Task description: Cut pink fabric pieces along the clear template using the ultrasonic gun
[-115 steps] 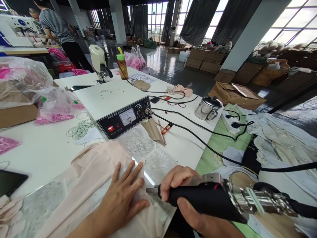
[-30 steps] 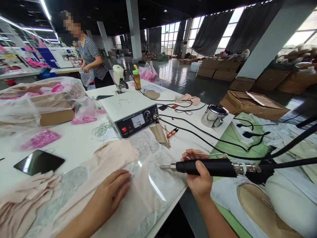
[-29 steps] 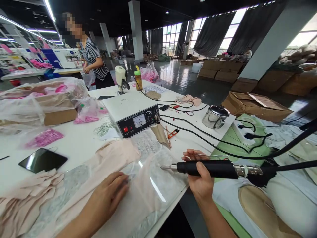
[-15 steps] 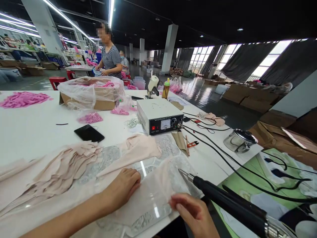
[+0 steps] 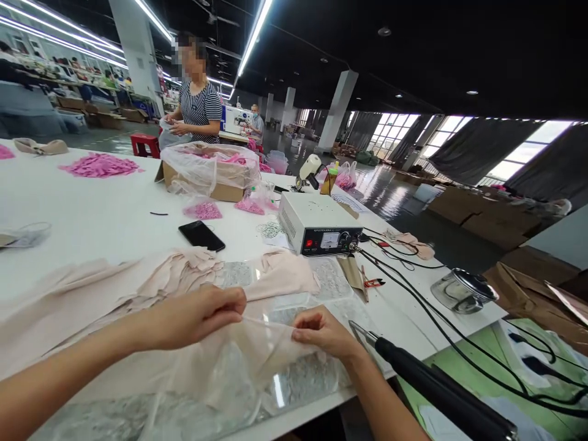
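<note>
A thin, pale pink piece of fabric is stretched between my two hands, a little above the table's clear cover. My left hand pinches its upper edge on one side. With thumb and fingers closed, my right hand grips the other end of that edge. A stack of similar fabric pieces lies in overlapping folds behind my left hand, and another pale pink piece rests flat beyond. Close to my right wrist, a black handheld tool with a metal tip points toward the fabric.
A white control box with a meter stands behind the fabric, its black cables running right. Nearby are a phone, red-handled snips and a metal pot. A plastic-lined carton sits farther back; a person stands behind it.
Both hands have risen from the table and now hold up the fabric edge, which lay flat before. My right hand moved up and away from the table's front edge. The view has turned left.
</note>
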`<action>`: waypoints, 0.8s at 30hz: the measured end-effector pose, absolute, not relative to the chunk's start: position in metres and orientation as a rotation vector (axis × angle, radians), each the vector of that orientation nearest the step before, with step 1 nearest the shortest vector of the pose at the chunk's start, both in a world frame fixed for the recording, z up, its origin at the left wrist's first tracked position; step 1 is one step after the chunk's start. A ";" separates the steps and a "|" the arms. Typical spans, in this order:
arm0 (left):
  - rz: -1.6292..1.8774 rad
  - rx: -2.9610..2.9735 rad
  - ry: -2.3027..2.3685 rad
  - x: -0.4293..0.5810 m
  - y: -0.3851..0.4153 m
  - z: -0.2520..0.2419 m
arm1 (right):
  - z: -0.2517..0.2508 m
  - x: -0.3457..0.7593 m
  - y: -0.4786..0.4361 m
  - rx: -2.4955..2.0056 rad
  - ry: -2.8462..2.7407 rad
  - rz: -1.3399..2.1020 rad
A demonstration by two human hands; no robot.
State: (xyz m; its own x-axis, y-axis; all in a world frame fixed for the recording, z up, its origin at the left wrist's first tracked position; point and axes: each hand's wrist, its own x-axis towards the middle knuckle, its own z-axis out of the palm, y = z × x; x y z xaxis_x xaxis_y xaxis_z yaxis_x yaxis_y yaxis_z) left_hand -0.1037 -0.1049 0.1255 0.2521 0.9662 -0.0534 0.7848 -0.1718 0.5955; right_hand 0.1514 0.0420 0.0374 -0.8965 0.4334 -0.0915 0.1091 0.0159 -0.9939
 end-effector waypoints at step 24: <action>0.775 1.743 2.104 -0.244 -0.178 0.108 | 0.071 0.053 0.028 -0.574 -1.959 1.608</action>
State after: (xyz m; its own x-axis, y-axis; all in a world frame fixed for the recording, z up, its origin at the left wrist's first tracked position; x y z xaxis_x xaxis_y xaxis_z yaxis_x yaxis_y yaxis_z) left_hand -0.2443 -0.1779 0.1083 -0.2186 0.9699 0.1072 0.8078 0.1182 0.5775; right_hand 0.0535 0.0278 0.0714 -0.7656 0.6287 0.1360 -0.0105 0.1991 -0.9799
